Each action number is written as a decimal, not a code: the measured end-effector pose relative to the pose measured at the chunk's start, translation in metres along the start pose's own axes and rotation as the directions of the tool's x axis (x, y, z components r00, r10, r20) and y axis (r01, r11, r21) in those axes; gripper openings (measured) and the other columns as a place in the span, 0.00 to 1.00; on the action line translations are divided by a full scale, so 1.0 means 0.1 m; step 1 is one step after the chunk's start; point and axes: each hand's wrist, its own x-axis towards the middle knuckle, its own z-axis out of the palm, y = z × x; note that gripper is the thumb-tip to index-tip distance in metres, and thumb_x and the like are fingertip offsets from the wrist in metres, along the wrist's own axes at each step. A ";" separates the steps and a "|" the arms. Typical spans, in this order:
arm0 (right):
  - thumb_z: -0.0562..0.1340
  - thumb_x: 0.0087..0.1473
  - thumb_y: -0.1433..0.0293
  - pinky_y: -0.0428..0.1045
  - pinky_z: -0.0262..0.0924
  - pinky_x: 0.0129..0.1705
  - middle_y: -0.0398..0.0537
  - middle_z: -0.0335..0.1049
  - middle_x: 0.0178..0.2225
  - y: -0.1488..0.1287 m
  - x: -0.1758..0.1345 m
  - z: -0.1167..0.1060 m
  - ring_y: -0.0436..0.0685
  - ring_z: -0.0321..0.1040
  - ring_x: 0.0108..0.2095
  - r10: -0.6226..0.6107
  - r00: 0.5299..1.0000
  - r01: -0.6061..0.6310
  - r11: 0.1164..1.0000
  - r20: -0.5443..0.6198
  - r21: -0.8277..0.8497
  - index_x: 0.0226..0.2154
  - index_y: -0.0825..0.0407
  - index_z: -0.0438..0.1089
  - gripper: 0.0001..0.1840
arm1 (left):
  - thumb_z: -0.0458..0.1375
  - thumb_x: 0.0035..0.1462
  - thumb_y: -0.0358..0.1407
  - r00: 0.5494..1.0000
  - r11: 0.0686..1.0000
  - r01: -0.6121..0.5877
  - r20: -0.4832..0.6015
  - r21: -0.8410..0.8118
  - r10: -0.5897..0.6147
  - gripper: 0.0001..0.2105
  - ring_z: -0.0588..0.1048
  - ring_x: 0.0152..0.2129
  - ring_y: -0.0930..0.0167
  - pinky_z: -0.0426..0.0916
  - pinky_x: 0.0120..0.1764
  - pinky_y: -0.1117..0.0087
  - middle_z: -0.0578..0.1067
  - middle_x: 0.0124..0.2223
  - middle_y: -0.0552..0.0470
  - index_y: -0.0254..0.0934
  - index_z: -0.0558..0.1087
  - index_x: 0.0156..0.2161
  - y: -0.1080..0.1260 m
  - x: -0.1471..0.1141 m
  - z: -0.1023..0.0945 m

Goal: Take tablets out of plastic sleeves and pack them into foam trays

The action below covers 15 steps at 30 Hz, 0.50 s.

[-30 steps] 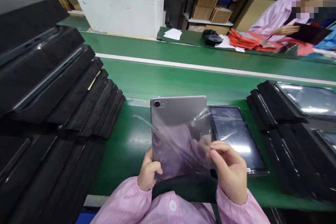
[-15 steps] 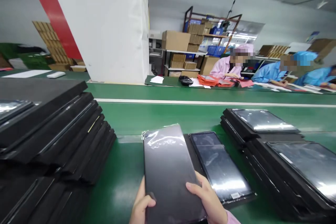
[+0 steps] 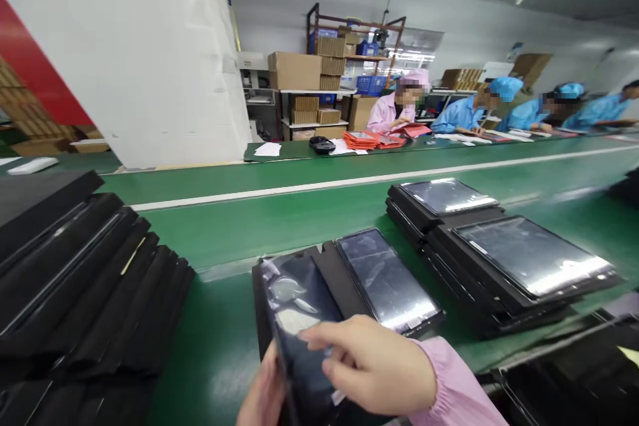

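My left hand (image 3: 263, 389) grips the lower left edge of a tablet (image 3: 282, 289) in clear film, tilted with its glossy dark screen facing me. Over that screen is my right hand (image 3: 372, 363), index finger stretched out and thumb apart, holding nothing; whether the fingertip touches the glass I cannot tell. The tablet's lower part is partly hidden by the right hand. A black padded sheet (image 3: 349, 273) lies under and beside it. On that sheet rests a second film-wrapped tablet (image 3: 384, 279), screen up, with a small white label at its lower end.
On the left rises a tall stack of black padded sheets (image 3: 100, 279). To the right, tablets (image 3: 529, 249) lie on black stacks, with more black items (image 3: 589, 373) at the lower right. Across the green bench (image 3: 219, 226), people in pink and blue workwear sit near red-orange sleeves (image 3: 367, 140).
The tablet has been turned from its plain grey back to its screen side. My right hand has left its edge and moved over the screen. The view has swung right.
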 end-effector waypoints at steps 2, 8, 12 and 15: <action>0.61 0.50 0.73 0.47 0.69 0.40 0.52 0.79 0.43 0.09 -0.03 0.06 0.58 0.78 0.38 -0.117 0.984 0.106 0.991 0.138 0.081 0.55 0.52 0.70 0.27 | 0.57 0.52 0.58 0.981 0.991 0.036 -0.195 0.126 -0.010 0.27 0.64 0.59 0.51 0.60 0.60 0.50 0.75 0.54 0.42 0.39 0.78 0.47 -0.02 -0.04 -0.11; 0.59 0.56 0.69 0.50 0.70 0.44 0.51 0.78 0.43 0.72 -0.41 0.04 0.55 0.77 0.39 0.183 0.970 -0.140 0.959 -0.162 0.245 0.54 0.51 0.70 0.22 | 0.69 0.41 0.41 0.930 0.861 -0.082 -0.272 0.501 0.247 0.16 0.53 0.65 0.53 0.58 0.62 0.57 0.75 0.54 0.48 0.41 0.77 0.38 0.01 -0.05 -0.41; 0.58 0.57 0.66 0.56 0.69 0.46 0.53 0.78 0.42 1.17 -0.69 -0.05 0.59 0.76 0.41 0.416 0.794 -0.289 0.900 -0.443 0.328 0.49 0.54 0.73 0.19 | 0.66 0.46 0.44 0.921 0.809 -0.078 -0.268 0.583 0.283 0.19 0.50 0.66 0.55 0.49 0.65 0.58 0.71 0.58 0.48 0.41 0.76 0.44 -0.01 0.09 -0.33; 0.58 0.56 0.64 0.59 0.65 0.53 0.56 0.77 0.45 1.50 -0.82 -0.14 0.62 0.74 0.46 0.508 0.579 -0.382 0.860 -0.638 0.338 0.49 0.56 0.72 0.20 | 0.60 0.54 0.47 0.924 0.826 -0.094 -0.260 0.556 0.281 0.25 0.49 0.66 0.57 0.47 0.65 0.58 0.66 0.63 0.46 0.41 0.69 0.56 -0.05 0.24 -0.20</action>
